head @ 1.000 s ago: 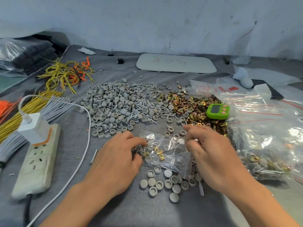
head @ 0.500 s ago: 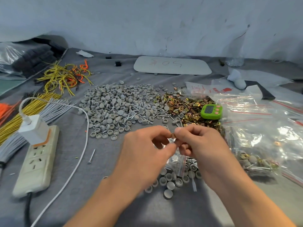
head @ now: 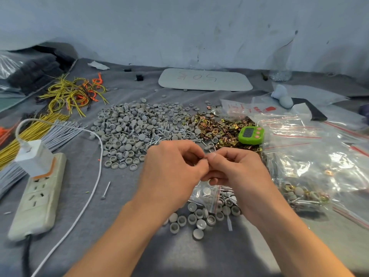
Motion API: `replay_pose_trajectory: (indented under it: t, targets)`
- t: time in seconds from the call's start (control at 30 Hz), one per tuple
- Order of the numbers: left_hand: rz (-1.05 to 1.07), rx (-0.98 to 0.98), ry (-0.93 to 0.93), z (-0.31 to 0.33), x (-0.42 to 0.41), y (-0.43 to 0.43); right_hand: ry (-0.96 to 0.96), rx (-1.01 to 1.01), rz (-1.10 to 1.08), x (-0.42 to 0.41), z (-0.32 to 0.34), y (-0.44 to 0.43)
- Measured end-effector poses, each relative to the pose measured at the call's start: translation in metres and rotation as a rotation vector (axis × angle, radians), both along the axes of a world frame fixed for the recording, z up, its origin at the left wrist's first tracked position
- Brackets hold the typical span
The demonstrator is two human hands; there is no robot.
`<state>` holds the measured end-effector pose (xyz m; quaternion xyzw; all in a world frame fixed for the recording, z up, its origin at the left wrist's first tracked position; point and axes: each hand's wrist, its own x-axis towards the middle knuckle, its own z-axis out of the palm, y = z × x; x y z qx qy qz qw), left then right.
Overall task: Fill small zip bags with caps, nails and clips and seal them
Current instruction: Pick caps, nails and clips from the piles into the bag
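A small clear zip bag with grey caps and nails inside hangs over the table. My left hand and my right hand meet fingertip to fingertip and pinch its top edge, which the fingers hide. Behind the hands lie a pile of grey caps, some silver nails and a heap of gold clips. Several loose caps lie under the bag.
A green timer sits on the clips. Filled zip bags and empty ones cover the right side. A power strip with a white cable lies at the left, a loose nail beside it. Coloured wires lie at the far left.
The bag lay on the table with my hands at its two ends. Both hands have lifted it and come together, pinching its top edge.
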<state>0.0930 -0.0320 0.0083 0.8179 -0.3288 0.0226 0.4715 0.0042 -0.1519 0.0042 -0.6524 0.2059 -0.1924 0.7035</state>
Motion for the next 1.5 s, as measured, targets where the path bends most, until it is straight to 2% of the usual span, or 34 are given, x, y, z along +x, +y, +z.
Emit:
replay_pose_trajectory:
  t: [0.33, 0.53, 0.67, 0.83, 1.0, 1.3, 1.5]
  targets:
    - [0.080, -0.046, -0.059, -0.004, -0.012, -0.011, -0.016, 0.094, -0.058, 0.000, -0.006, -0.003]
    - [0.087, -0.044, -0.106, -0.003, -0.015, -0.012, -0.005, 0.203, -0.003, 0.002, -0.007, -0.004]
    - [0.084, -0.024, -0.195, -0.005, -0.016, -0.011, 0.082, 0.314, 0.076, 0.002, -0.005, -0.004]
    - [-0.024, -0.072, -0.217, -0.005, -0.016, -0.005, 0.117, 0.238, 0.184, -0.006, 0.000, -0.014]
    - [-0.063, -0.068, -0.189, -0.002, -0.018, -0.003, 0.125, 0.220, 0.245, -0.013, 0.001, -0.020]
    - [-0.143, -0.045, -0.086, -0.002, -0.025, -0.007, 0.234, 0.461, 0.238, -0.020, 0.001, -0.019]
    - [-0.188, 0.028, -0.081, -0.004, -0.025, -0.007, 0.281, 0.570, 0.265, -0.019, -0.006, -0.022]
